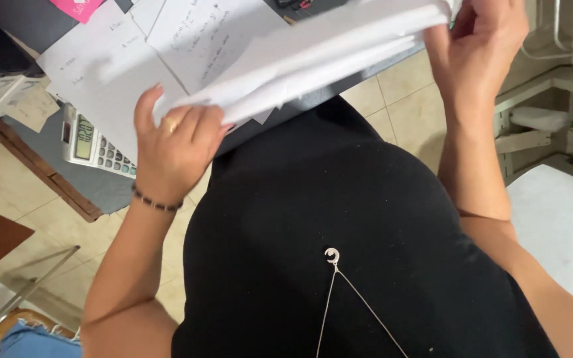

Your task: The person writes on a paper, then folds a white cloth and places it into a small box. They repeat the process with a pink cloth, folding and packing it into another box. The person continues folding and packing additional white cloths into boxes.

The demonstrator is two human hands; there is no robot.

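I see left hand (175, 149) and right hand (482, 40) clenched on paper stack (313, 63) | loose sheets probably slip onto counter (111, 189) | calculator (94, 146) near edge

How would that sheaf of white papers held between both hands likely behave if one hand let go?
The sheaf of white papers would probably droop: its sheets already fan apart near the left hand. Loose, unbound sheets may slide out. It looks light, since the right hand grips it only at one end.
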